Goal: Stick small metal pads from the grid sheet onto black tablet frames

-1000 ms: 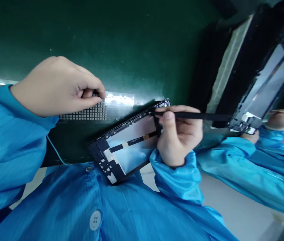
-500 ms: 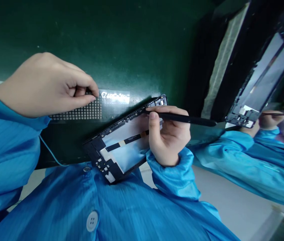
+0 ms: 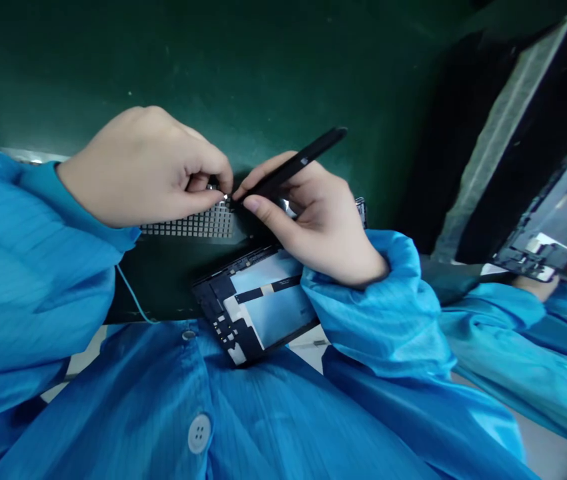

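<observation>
left hand [image 3: 138,167] pinch hides tiny part [image 3: 225,197]; right hand [image 3: 318,227] grips black spudger [image 3: 296,163]

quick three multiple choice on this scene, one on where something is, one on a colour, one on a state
1. Where is the black stylus?
A. in the right hand
B. in the left hand
C. tucked in a sleeve cuff

2. What colour is the work mat?
A. grey
B. dark green
C. white

3. How is the left hand?
A. open, palm flat
B. made into a loose fist, holding nothing
C. pinching a small metal piece above a perforated strip

1: A, the right fingers and thumb grip it.
2: B, the surface shows dark green around the hands.
3: C, thumb and fingertips close on the piece.
</observation>
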The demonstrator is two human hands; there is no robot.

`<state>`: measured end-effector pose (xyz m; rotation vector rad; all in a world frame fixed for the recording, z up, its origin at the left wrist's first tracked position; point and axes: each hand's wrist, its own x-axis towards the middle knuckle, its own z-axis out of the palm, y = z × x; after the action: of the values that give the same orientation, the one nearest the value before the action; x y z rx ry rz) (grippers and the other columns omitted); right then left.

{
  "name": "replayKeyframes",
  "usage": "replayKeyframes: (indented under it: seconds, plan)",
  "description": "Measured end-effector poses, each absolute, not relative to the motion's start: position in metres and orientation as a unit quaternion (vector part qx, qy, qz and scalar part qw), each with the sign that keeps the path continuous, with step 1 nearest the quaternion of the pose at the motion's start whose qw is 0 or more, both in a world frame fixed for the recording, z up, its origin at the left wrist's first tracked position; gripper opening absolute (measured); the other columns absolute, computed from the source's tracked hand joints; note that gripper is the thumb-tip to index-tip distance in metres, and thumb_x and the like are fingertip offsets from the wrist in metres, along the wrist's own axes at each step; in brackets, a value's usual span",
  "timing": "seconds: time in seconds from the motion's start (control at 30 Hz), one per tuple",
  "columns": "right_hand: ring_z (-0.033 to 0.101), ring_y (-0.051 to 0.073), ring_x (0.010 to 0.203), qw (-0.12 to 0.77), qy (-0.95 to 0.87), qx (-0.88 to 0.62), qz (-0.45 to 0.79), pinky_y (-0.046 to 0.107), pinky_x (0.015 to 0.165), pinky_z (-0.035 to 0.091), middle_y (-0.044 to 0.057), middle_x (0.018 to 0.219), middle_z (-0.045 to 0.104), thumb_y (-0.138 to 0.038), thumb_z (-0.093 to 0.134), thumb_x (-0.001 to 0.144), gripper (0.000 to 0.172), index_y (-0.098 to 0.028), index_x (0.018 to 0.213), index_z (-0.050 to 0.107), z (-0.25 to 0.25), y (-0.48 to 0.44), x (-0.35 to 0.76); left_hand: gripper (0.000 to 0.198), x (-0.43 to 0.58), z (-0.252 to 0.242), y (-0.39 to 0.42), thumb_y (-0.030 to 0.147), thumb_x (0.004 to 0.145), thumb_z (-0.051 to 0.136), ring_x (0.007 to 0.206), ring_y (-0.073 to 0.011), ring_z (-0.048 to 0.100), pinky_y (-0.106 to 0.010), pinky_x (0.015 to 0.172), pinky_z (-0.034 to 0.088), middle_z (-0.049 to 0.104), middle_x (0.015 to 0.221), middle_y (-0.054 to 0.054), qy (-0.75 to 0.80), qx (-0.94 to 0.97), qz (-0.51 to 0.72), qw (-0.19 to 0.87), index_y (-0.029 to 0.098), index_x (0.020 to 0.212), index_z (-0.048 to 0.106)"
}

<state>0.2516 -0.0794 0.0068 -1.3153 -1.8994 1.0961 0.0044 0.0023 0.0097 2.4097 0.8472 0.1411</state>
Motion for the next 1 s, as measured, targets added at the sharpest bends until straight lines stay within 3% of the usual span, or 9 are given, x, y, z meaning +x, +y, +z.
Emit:
replayKeyframes:
  seconds: [0.17, 0.3, 0.43, 0.57, 0.67, 0.8, 0.87, 1.0]
  plan:
    - [0.082, 0.026, 0.107, 0.283, -0.702, -0.507, 0.411, 0.044, 0.102, 0.073, 0.003, 0.113, 0.086, -0.043, 0.079, 0.106, 0.013, -0.032, 0.113, 0.077, 0.013, -0.083, 0.252, 0.055, 0.005, 0.008, -0.001, 0.060, 0.103, 0.037, 0.070, -0.0177, 0.062, -0.036, 0.070, 0.039, 0.078, 0.084, 0.001, 0.326, 0.901, 0.054, 0.282, 0.034, 0.104, 0.086]
    - [0.082, 0.025, 0.101, 0.287, -0.685, -0.502, 0.443, 0.045, 0.099, 0.073, 0.003, 0.110, 0.086, -0.045, 0.086, 0.102, 0.015, -0.033, 0.106, 0.078, 0.008, -0.072, 0.251, 0.054, 0.001, 0.007, 0.002, 0.065, 0.104, 0.038, 0.072, -0.0179, 0.065, -0.036, 0.070, 0.043, 0.080, 0.086, 0.001, 0.324, 0.901, 0.059, 0.283, 0.037, 0.105, 0.084]
    - [0.082, 0.020, 0.085, 0.398, -0.579, -0.458, 0.544, 0.040, 0.084, 0.074, 0.000, 0.102, 0.087, -0.051, 0.088, 0.100, 0.024, -0.029, 0.106, 0.077, 0.013, -0.080, 0.266, 0.053, 0.001, 0.014, 0.003, 0.065, 0.106, 0.044, 0.077, -0.0192, 0.068, -0.037, 0.074, 0.049, 0.081, 0.090, -0.002, 0.314, 0.896, 0.072, 0.305, 0.031, 0.109, 0.085]
    - [0.078, 0.019, 0.076, 0.503, -0.500, -0.549, 0.442, 0.035, 0.066, 0.067, -0.002, 0.092, 0.085, -0.046, 0.091, 0.098, 0.020, -0.030, 0.104, 0.081, 0.036, -0.141, 0.300, 0.070, 0.015, 0.033, -0.034, 0.070, 0.110, 0.030, 0.074, -0.0250, 0.065, -0.043, 0.071, 0.050, 0.073, 0.089, -0.009, 0.376, 0.899, 0.028, 0.223, 0.023, 0.107, 0.082]
    - [0.079, 0.018, 0.085, 0.530, -0.439, -0.651, 0.319, 0.033, 0.074, 0.066, -0.001, 0.093, 0.084, -0.034, 0.089, 0.100, 0.011, -0.029, 0.107, 0.083, 0.041, -0.206, 0.324, 0.083, 0.027, 0.042, -0.081, 0.078, 0.109, 0.023, 0.082, -0.0331, 0.068, -0.050, 0.073, 0.058, 0.069, 0.103, -0.016, 0.380, 0.912, -0.023, 0.152, 0.017, 0.118, 0.078]
    - [0.080, 0.017, 0.094, 0.523, -0.408, -0.697, 0.271, 0.032, 0.089, 0.066, 0.001, 0.099, 0.082, -0.025, 0.085, 0.104, 0.008, -0.027, 0.111, 0.082, 0.023, -0.266, 0.340, 0.079, 0.033, 0.037, -0.123, 0.070, 0.108, 0.044, 0.115, -0.0483, 0.071, -0.064, 0.091, 0.065, 0.068, 0.124, -0.028, 0.319, 0.937, -0.015, 0.143, 0.003, 0.139, 0.069]
    - [0.081, 0.018, 0.098, 0.534, -0.422, -0.677, 0.280, 0.033, 0.090, 0.066, 0.002, 0.101, 0.082, -0.025, 0.081, 0.106, 0.009, -0.027, 0.114, 0.080, 0.011, -0.276, 0.341, 0.077, 0.032, 0.030, -0.127, 0.067, 0.107, 0.048, 0.124, -0.0519, 0.069, -0.069, 0.098, 0.064, 0.067, 0.133, -0.030, 0.323, 0.930, -0.012, 0.172, 0.003, 0.149, 0.063]
    - [0.080, 0.018, 0.101, 0.539, -0.468, -0.650, 0.262, 0.036, 0.092, 0.068, 0.003, 0.104, 0.080, -0.021, 0.074, 0.109, 0.013, -0.029, 0.119, 0.076, -0.003, -0.275, 0.338, 0.085, 0.029, 0.023, -0.122, 0.080, 0.106, 0.039, 0.130, -0.0545, 0.066, -0.072, 0.101, 0.061, 0.066, 0.139, -0.027, 0.350, 0.911, -0.010, 0.220, 0.012, 0.154, 0.058]
